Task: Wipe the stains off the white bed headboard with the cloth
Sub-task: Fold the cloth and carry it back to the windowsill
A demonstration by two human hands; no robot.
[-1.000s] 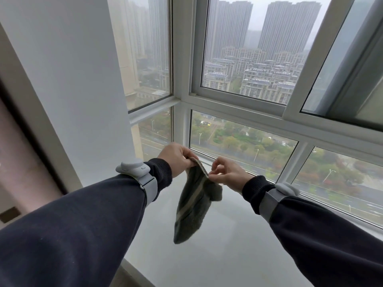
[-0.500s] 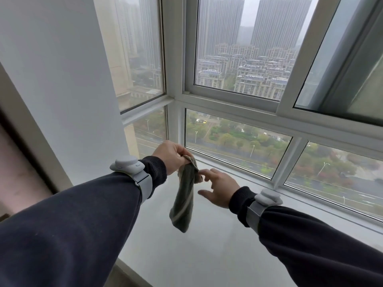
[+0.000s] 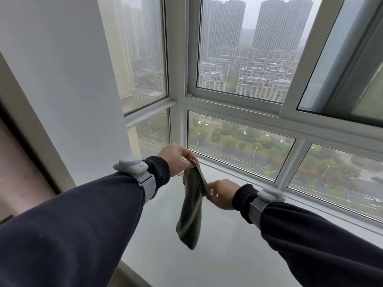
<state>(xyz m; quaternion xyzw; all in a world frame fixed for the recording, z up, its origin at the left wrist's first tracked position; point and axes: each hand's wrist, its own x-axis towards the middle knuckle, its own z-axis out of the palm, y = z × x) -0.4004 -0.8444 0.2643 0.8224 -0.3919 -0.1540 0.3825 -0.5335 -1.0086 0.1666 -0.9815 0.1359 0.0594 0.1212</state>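
A dark green cloth (image 3: 191, 212) with a pale stripe hangs down over the window sill. My left hand (image 3: 176, 158) pinches its top corner and holds it up. My right hand (image 3: 220, 195) is lower, beside the cloth's right edge, and its fingertips pinch that edge about a third of the way down. Both arms wear dark sleeves with grey wrist bands. No bed headboard is in view.
A wide pale window sill (image 3: 217, 255) lies below the hands. White-framed windows (image 3: 238, 108) close it off ahead and on the right. A white wall column (image 3: 68, 90) stands at the left, with a dark-edged opening (image 3: 18, 158) beyond it.
My right hand let go of the cloth's top corner, dropped lower and took the cloth's side edge. The cloth now hangs narrower from my left hand.
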